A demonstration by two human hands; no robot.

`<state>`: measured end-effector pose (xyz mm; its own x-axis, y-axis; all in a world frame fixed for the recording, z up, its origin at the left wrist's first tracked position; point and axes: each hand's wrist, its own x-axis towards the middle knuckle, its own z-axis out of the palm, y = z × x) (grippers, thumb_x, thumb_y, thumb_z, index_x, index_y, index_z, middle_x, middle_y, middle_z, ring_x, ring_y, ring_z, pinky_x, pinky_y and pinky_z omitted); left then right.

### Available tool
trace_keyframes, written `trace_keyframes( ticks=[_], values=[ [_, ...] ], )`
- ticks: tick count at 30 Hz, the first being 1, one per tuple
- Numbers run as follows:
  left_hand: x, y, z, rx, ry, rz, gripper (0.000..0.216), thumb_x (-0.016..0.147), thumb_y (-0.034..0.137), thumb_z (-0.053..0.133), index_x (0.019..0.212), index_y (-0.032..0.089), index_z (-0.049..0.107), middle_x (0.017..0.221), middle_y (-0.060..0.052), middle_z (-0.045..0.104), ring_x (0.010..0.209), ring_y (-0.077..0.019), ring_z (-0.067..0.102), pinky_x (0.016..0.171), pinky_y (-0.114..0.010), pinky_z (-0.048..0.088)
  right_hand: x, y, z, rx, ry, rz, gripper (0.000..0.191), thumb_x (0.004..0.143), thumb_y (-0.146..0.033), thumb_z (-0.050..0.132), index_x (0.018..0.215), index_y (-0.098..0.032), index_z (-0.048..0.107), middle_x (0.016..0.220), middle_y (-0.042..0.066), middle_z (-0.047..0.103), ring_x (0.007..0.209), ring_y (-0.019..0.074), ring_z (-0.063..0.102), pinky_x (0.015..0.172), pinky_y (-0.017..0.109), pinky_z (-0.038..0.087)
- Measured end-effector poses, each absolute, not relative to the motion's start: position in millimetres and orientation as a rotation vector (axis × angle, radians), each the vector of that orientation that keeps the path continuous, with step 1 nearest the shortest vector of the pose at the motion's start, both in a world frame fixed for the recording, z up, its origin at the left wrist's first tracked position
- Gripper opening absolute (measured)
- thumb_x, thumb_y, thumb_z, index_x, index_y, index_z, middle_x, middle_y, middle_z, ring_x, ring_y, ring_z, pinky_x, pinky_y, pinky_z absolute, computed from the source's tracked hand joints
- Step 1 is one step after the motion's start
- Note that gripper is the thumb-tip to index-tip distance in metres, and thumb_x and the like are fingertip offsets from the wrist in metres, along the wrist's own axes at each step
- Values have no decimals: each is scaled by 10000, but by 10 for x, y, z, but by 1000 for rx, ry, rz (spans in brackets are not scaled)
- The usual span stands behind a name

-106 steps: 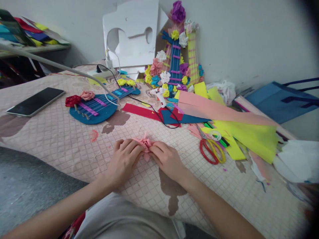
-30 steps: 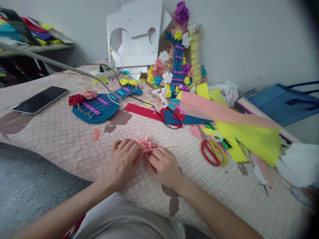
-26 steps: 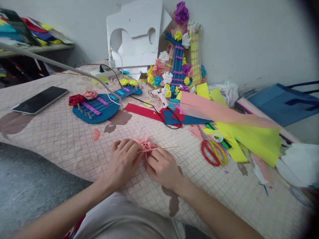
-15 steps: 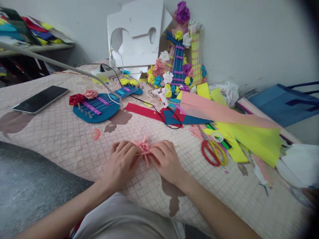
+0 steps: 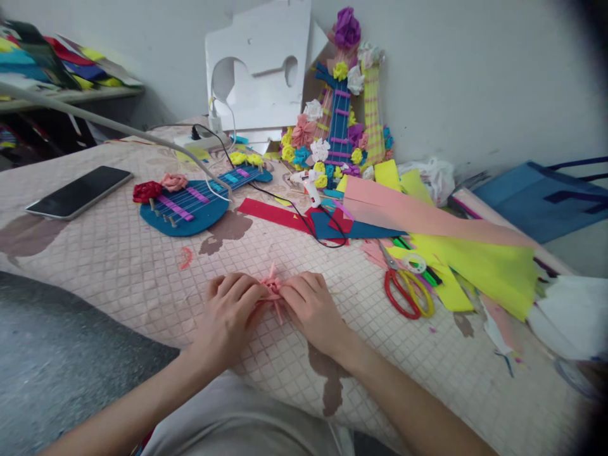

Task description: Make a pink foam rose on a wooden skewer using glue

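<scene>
A small pink paper flower lies on the quilted pink cloth between my hands. My left hand pinches its left side with curled fingers. My right hand closes on its right side, thumb and fingers pressed against the folds. A loose pink strip hangs down from the flower between my thumbs. The thin wooden stick seen earlier is hidden under my right hand.
Red and yellow scissors lie to the right beside yellow and pink paper sheets. A blue paper guitar, a phone, a glue gun with its black cord and a flower-covered guitar sit further back.
The wooden stick that stuck out to the right of the flower a second ago is now covered by my right hand. Both hands have closed in tighter on the flower.
</scene>
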<state>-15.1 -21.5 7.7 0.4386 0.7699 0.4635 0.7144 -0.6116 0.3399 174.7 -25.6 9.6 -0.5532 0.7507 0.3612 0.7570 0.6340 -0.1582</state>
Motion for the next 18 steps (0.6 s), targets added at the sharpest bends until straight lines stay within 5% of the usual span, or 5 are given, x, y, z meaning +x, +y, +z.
trace_keyframes(
  ticks=[18],
  values=[
    [-152,-227,69,2596,1288,861,186,951,246,424,856,210,580,866,-32,635,864,-219,518,801,-395,314,1709,-253,84,-1189,-2488,-57,134,922,-143,485,936,-165,616,893,59,625,888,208,476,780,362,390]
  ],
)
